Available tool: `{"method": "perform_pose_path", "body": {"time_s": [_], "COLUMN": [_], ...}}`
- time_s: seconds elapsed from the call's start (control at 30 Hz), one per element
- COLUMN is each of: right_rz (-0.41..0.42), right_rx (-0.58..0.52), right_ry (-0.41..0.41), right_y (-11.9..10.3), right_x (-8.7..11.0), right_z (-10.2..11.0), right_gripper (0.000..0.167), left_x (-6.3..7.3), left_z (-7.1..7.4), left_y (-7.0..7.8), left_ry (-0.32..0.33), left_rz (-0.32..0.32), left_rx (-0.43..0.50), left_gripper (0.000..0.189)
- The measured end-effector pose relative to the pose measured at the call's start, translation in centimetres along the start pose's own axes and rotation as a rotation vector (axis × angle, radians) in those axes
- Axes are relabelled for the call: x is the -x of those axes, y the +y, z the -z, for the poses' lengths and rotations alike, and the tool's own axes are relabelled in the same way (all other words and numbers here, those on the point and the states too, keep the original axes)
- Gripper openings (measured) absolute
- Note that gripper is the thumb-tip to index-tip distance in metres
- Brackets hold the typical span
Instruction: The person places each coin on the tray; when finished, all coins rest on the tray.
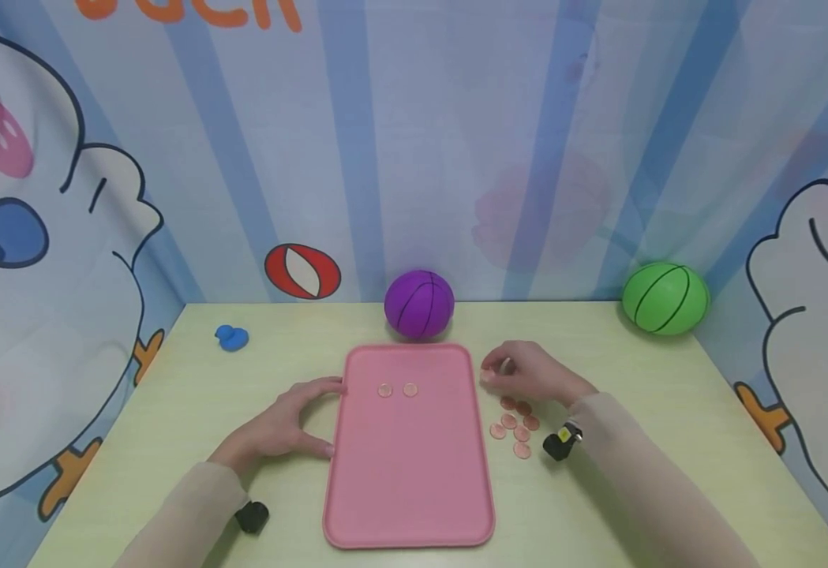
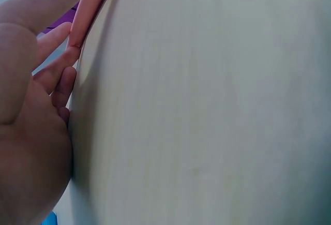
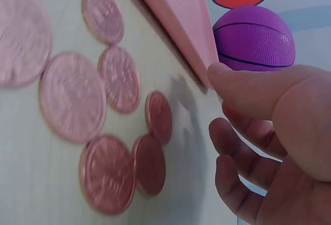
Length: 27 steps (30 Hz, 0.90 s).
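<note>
Seven coins [image 1: 509, 421] lie beside the coin-pinching right hand [image 1: 533, 372], the left hand [image 1: 282, 422] loosely spread.

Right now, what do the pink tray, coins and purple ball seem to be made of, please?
Pink tray: probably satin plastic, evenly coloured with a moulded rim. Coins: apparently coppery metal, faintly shiny, with raised relief. Purple ball: likely rubber or vinyl, with pebbled skin.

Head view is bright, evenly lit, source out of frame; soft shadows sit beneath the right forearm [image 1: 658, 475] and green ball [image 1: 665, 300]. Left wrist view runs dimmer: left hand [image 2: 36, 142] shaded, tabletop [image 2: 207, 106] greyish and soft, right edge darkens. Right wrist view: near coins [image 3: 72, 95] blur, purple ball [image 3: 256, 36] looks crisper, smudgy shadow beside right hand [image 3: 302, 132]
</note>
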State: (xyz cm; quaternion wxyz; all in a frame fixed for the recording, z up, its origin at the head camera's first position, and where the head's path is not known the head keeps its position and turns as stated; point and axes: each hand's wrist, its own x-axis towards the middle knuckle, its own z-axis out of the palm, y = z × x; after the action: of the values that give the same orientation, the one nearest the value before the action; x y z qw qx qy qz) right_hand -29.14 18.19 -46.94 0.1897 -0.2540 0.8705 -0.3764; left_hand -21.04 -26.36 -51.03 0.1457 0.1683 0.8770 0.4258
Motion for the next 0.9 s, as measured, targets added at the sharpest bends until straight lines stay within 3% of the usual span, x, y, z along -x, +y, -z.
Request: {"method": "perform_pose_path", "body": {"time_s": [0.3, 0.47, 0.73, 0.9], "right_rz": [0.088, 0.122, 0.205, 0.177], "right_rx": [0.095, 0.078, 0.152, 0.13], "right_ry": [0.071, 0.044, 0.017, 0.013], "right_y": [-2.2, -2.9, -3.9, -4.2], "right_x": [-1.6, -2.4, -3.6, -4.0], "right_z": [-1.2, -2.5, -4.1, -4.6], "right_gripper": [0.031, 0.027, 0.021, 0.022], "left_x": [0.0, 0.0, 0.0, -0.1], "left_z": [0.1, 0.0, 0.0, 0.0], "left_y": [-0.1, -0.1, -0.1, -0.1], "left_ry": [0.006, 0.002, 0.004, 0.005], "left_rz": [-0.024, -0.007, -0.006, -0.015], "left_rx": [-0.001, 0.006, -0.001, 0.004], "left_gripper": [0.095, 0.096, 0.096, 0.096]}}
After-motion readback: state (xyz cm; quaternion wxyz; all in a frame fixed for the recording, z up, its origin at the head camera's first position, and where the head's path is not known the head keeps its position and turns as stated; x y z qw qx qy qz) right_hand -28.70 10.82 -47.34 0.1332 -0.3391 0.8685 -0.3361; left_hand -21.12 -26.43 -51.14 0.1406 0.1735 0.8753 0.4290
